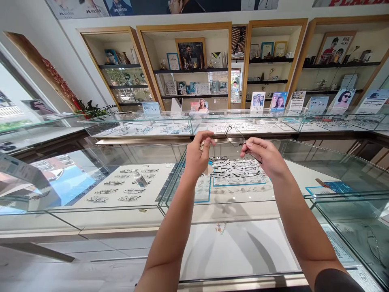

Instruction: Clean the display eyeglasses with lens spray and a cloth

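Above the glass display counter (pixel 234 198), thin-rimmed eyeglasses (pixel 236 138) are hanging in the air, the right hand (pixel 263 155) pinching one side between thumb and fingertips. Near the opposite side, the left hand (pixel 199 156) is curling half-closed, its contents impossible to confirm. Below, eyeglass frames (pixel 220 175) are lying in rows, and a white spray bottle (pixel 139 179) is standing leftward; lifting is apparently complete, whereas the eyeglasses are not yet resting on any surface.

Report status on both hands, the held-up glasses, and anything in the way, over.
Right hand pinching glasses above glass counter. Left hand raised beside them, grip unclear. White bottle off left, apart from both hands.
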A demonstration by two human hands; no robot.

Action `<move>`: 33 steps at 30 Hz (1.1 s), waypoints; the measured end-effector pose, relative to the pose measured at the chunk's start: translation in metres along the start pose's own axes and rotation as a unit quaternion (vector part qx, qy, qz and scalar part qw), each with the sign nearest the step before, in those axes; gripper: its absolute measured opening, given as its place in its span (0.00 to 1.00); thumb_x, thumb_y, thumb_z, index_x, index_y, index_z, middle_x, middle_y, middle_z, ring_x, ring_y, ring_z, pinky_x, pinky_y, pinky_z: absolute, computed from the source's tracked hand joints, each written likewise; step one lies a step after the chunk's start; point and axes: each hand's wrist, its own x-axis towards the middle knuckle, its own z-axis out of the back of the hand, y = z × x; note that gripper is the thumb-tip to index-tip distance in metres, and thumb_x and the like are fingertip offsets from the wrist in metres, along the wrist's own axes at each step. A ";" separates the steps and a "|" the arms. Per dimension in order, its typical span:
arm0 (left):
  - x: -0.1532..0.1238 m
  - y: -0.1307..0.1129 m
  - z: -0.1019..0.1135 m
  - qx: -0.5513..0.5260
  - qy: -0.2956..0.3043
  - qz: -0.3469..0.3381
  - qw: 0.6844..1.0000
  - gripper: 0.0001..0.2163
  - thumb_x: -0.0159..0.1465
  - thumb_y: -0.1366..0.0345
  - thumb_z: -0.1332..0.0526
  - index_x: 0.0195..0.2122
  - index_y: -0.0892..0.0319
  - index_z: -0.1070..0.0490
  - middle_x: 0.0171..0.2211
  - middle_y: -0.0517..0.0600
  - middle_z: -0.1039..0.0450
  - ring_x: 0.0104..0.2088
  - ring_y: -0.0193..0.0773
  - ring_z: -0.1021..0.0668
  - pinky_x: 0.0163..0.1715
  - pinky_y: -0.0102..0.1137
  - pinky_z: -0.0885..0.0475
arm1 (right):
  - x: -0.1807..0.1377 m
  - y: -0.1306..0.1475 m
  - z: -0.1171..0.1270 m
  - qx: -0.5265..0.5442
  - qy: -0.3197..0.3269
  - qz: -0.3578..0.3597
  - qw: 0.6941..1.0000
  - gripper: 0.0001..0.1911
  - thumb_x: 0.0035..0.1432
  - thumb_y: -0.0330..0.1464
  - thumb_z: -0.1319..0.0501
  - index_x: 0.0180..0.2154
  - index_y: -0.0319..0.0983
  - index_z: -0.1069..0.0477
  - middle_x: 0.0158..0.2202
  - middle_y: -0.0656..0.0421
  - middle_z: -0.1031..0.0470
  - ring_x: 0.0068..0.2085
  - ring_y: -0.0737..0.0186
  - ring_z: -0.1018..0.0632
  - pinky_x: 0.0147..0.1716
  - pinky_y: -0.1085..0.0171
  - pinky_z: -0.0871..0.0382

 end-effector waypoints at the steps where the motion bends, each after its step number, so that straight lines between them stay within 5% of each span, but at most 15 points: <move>1: 0.000 -0.003 0.002 0.009 0.005 -0.019 1.000 0.16 0.77 0.51 0.45 0.54 0.55 0.24 0.35 0.50 0.23 0.36 0.38 0.23 0.38 0.32 0.31 | -0.001 0.002 0.000 -0.009 0.006 -0.005 1.000 0.12 0.66 0.43 0.32 0.32 0.43 0.20 0.33 0.60 0.19 0.35 0.60 0.20 0.47 0.56 0.24; 4: -0.001 -0.009 0.006 0.030 0.039 -0.072 0.996 0.23 0.72 0.49 0.36 0.63 0.54 0.28 0.38 0.49 0.24 0.36 0.37 0.22 0.40 0.32 0.27 | -0.002 0.005 -0.002 -0.029 0.017 -0.012 0.999 0.13 0.66 0.43 0.33 0.32 0.42 0.20 0.32 0.59 0.20 0.33 0.61 0.21 0.44 0.57 0.25; 8: -0.002 -0.017 0.007 0.082 0.045 -0.144 0.985 0.44 0.55 0.45 0.22 0.70 0.51 0.35 0.51 0.54 0.25 0.46 0.41 0.20 0.43 0.33 0.21 | -0.002 0.003 -0.002 -0.041 0.035 -0.008 0.999 0.13 0.66 0.42 0.32 0.30 0.42 0.20 0.31 0.60 0.20 0.34 0.61 0.21 0.43 0.58 0.26; 12: -0.004 -0.023 0.007 0.105 0.043 -0.167 0.979 0.36 0.58 0.47 0.23 0.66 0.49 0.28 0.58 0.56 0.26 0.45 0.40 0.17 0.42 0.32 0.18 | -0.003 0.002 -0.001 -0.061 0.057 -0.004 0.996 0.14 0.67 0.41 0.34 0.30 0.43 0.21 0.30 0.60 0.20 0.34 0.60 0.21 0.44 0.58 0.27; 20: -0.006 -0.022 0.003 0.097 0.024 -0.173 0.980 0.28 0.60 0.45 0.24 0.58 0.49 0.21 0.51 0.54 0.23 0.44 0.40 0.16 0.37 0.30 0.19 | -0.008 0.013 -0.005 -0.081 0.052 0.001 0.995 0.17 0.67 0.45 0.32 0.29 0.43 0.21 0.29 0.60 0.20 0.34 0.59 0.21 0.42 0.57 0.26; 25: -0.005 -0.030 -0.001 0.101 -0.037 -0.210 0.972 0.27 0.59 0.44 0.24 0.55 0.50 0.20 0.48 0.54 0.23 0.48 0.44 0.18 0.43 0.36 0.19 | -0.012 0.016 -0.010 -0.104 0.002 0.060 0.993 0.15 0.69 0.44 0.34 0.32 0.44 0.21 0.32 0.59 0.20 0.36 0.58 0.21 0.42 0.56 0.26; 30: -0.004 -0.038 -0.001 0.102 -0.105 -0.197 0.969 0.26 0.58 0.43 0.24 0.52 0.52 0.21 0.46 0.54 0.23 0.47 0.46 0.20 0.45 0.40 0.20 | -0.017 0.017 -0.016 -0.152 -0.085 0.164 0.971 0.09 0.68 0.43 0.34 0.44 0.47 0.20 0.45 0.57 0.18 0.50 0.53 0.20 0.55 0.51 0.28; 33: -0.004 -0.039 0.001 0.105 -0.141 -0.165 0.970 0.26 0.58 0.43 0.24 0.51 0.53 0.22 0.47 0.54 0.23 0.48 0.46 0.21 0.46 0.41 0.21 | -0.018 0.016 -0.020 -0.171 -0.120 0.207 0.956 0.16 0.64 0.43 0.30 0.51 0.48 0.23 0.51 0.56 0.19 0.56 0.50 0.20 0.61 0.49 0.30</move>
